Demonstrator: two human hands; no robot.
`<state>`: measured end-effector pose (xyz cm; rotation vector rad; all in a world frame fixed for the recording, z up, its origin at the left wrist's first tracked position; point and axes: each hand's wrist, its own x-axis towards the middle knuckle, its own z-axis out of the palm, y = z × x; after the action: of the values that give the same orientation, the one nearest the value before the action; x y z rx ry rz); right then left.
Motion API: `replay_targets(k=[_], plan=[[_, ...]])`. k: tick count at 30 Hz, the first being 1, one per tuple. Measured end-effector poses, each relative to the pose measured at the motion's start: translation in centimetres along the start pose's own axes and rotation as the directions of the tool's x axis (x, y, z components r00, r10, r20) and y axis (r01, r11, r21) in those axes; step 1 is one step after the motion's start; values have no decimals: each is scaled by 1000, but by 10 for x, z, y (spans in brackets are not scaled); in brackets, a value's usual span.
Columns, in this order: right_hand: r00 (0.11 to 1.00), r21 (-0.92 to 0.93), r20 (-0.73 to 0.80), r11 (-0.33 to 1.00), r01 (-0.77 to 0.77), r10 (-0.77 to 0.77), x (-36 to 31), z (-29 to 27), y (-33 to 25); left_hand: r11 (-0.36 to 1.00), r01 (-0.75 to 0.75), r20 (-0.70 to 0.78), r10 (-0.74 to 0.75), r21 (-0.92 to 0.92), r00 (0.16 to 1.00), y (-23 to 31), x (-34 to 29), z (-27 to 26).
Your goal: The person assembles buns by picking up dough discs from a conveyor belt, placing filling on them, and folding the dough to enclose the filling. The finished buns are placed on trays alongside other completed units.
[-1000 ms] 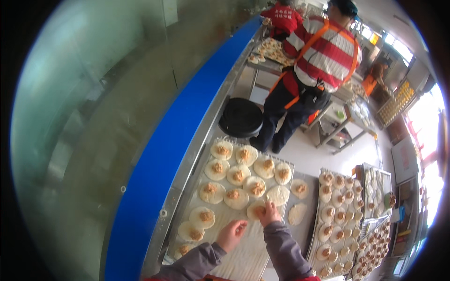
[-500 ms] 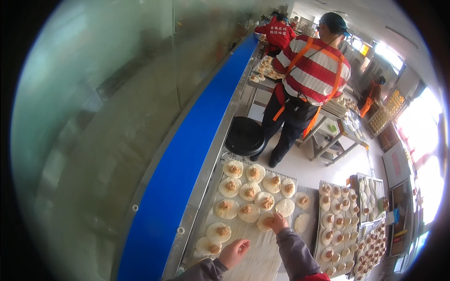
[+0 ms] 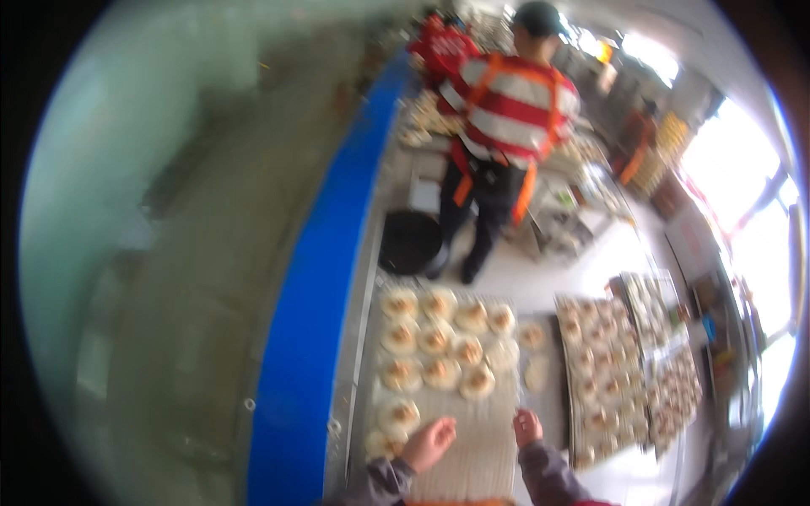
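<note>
Flat pale dough rounds (image 3: pixel 403 375), most topped with a dab of brownish filling, lie in rows on a large tray (image 3: pixel 472 430) before me. My left hand (image 3: pixel 429 443) hovers by the near-left rounds, its fingers loosely bent and apart, with nothing seen in them. Over the tray's right edge is my right hand (image 3: pixel 528 427), fingers curled together; blur hides whatever they may hold. The nearest filled round on that side (image 3: pixel 477 381) lies apart from it. One round (image 3: pixel 503 354) at the right of the tray shows no filling.
A blue belt (image 3: pixel 316 312) runs along the left beside a metal edge. Beyond the tray stand a black round container (image 3: pixel 411 243) and a co-worker in a striped top (image 3: pixel 519 110). Two more rounds (image 3: pixel 535 372) lie right of the tray, near other loaded trays (image 3: pixel 603 379).
My right hand has left the nearest filled round on the right and drawn back toward me, to the tray's right edge. The whole view has shifted and blurred.
</note>
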<state>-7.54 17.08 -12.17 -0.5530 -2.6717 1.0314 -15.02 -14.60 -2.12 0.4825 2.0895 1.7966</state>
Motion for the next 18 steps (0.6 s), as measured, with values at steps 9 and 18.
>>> replay_targets(k=[9,18], plan=[[961,91,226,979,-183,159,-142,-67,20,993,118,237,-114,-2,965,23,9,62],[925,246,360,969,28,-119,-142,-161,111,983,159,421,-182,91,889,23,54,252]])
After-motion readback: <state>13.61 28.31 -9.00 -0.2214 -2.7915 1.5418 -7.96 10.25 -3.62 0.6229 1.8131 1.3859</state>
